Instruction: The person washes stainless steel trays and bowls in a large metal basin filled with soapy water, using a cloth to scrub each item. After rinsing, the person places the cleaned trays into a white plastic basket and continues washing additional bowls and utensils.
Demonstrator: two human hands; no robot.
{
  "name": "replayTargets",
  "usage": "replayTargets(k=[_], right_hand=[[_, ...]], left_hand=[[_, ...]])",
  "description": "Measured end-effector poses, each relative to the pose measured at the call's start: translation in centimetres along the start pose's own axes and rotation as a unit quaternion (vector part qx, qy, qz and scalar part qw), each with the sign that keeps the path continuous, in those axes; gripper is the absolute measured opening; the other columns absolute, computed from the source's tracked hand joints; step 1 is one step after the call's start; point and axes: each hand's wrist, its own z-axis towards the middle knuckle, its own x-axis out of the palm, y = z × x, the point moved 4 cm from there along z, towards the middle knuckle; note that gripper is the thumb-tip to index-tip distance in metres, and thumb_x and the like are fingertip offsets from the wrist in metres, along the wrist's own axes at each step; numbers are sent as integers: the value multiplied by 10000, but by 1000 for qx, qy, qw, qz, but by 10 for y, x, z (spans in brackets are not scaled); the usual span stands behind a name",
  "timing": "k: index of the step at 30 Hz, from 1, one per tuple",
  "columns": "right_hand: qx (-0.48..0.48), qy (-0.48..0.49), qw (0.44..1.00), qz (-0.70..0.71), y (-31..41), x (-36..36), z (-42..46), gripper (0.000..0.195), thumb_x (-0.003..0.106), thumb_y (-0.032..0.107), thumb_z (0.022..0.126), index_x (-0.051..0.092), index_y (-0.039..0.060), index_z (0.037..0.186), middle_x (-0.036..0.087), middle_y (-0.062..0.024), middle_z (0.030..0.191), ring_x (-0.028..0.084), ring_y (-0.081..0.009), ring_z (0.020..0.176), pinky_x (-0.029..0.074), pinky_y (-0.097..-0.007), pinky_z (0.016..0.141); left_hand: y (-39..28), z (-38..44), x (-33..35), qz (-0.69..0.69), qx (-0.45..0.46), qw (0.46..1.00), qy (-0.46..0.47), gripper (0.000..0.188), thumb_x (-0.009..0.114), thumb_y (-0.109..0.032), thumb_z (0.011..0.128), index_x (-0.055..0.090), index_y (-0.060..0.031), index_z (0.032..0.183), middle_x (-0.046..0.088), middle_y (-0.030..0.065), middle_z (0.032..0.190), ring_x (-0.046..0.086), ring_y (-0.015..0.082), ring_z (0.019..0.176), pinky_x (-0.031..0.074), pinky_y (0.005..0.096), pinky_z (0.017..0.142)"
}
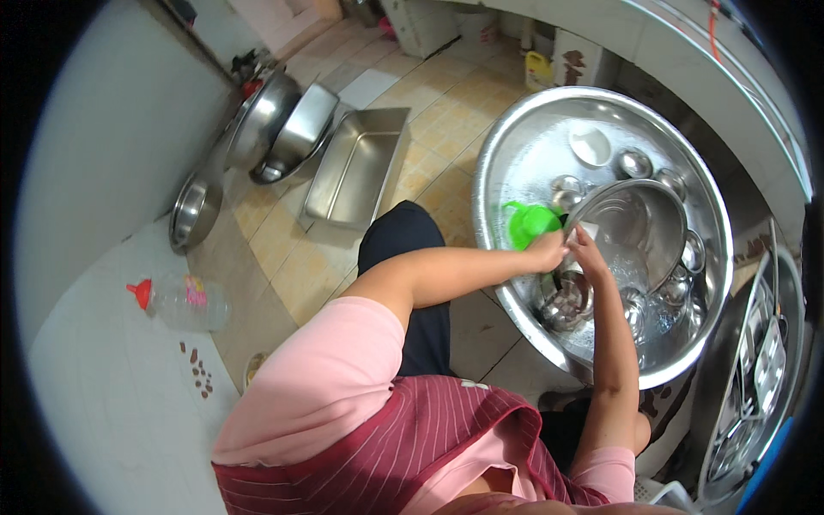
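A wide round metal basin (489, 161) stands before me. My left hand (547, 252) has curled fingers beside a motion-blurred bright green plastic item (533, 225); its grip is unclear. My right hand (587, 253) is close against the left, by the rim of a large steel bowl (666, 225) tilted inside the basin. A small white item (584, 235) shows at the right fingertips; what holds it is unclear. Small steel bowls (635, 163) lie around the large bowl, and a white dish (589, 145) lies near the far side. Shiny metalware (568, 301) sits below my hands.
On the tiled floor at left are a rectangular steel pan (357, 167), stacked steel basins (270, 116), a steel bowl (195, 212) and a clear plastic bottle (187, 304) with a red top. A yellow jug (538, 71) stands beyond the basin. At right, a large vessel (714, 393) holds metal utensils.
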Motion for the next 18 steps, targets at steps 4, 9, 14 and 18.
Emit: replayTargets(k=[4, 9, 14, 18], right_hand=[[143, 147, 859, -469, -37, 5, -4, 430, 447, 241, 861, 442, -28, 1196, 536, -177, 1137, 489, -235, 1077, 384, -365, 876], [141, 51, 934, -325, -65, -20, 8, 418, 433, 312, 851, 511, -19, 1093, 588, -139, 972, 544, -236, 933, 418, -365, 800], [212, -134, 962, 105, 0, 36, -19, 348, 435, 345, 857, 558, 41, 974, 587, -70, 876, 547, -160, 828, 428, -312, 725], [9, -69, 888, -454, -88, -47, -43, 346, 412, 256, 844, 545, -30, 985, 597, -187, 917, 544, -361, 887, 426, -395, 772]], left_hand=[[-35, 13, -63, 11, 108, 991, -81, 222, 607, -232, 757, 518, -49, 844, 594, 171, 798, 572, 363, 769, 429, 441, 643], [-36, 7, -43, -41, 56, 990, -125, 273, 556, -223, 809, 455, -16, 955, 578, 182, 901, 563, 355, 827, 441, 438, 673], [20, -18, 7, -55, -58, 984, -157, 302, 476, -196, 845, 428, -5, 1074, 580, 196, 838, 585, 339, 729, 457, 454, 646], [2, 49, -12, -50, -14, 990, -131, 284, 579, -222, 767, 497, -22, 951, 585, 194, 834, 572, 364, 761, 443, 445, 676]])
